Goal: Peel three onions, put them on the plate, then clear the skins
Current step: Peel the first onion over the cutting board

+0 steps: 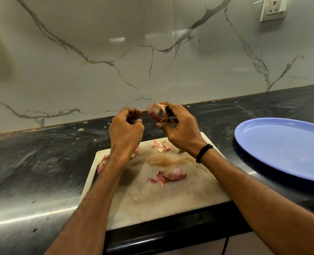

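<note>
My right hand point(182, 129) grips a red onion point(158, 113) above the far edge of the white cutting board point(152, 201); the onion's skin is partly torn and dark-stained. Just left of it, my left hand point(125, 129) has its fingers curled and its fingertips pinched on what looks like a small scrap of skin. A second onion point(102, 164) lies at the board's left edge, half hidden by my left forearm. Another pink piece point(136, 151) shows behind my left wrist. Loose skins point(172, 174) lie on the board. The blue plate point(281, 150) on the right holds nothing.
The board sits on a dark stone counter point(42, 162), overhanging its front edge. A marble-patterned wall point(115, 61) rises right behind the counter, with a socket point(274, 9) at the top right. I wear a black band point(204, 152) on my right wrist.
</note>
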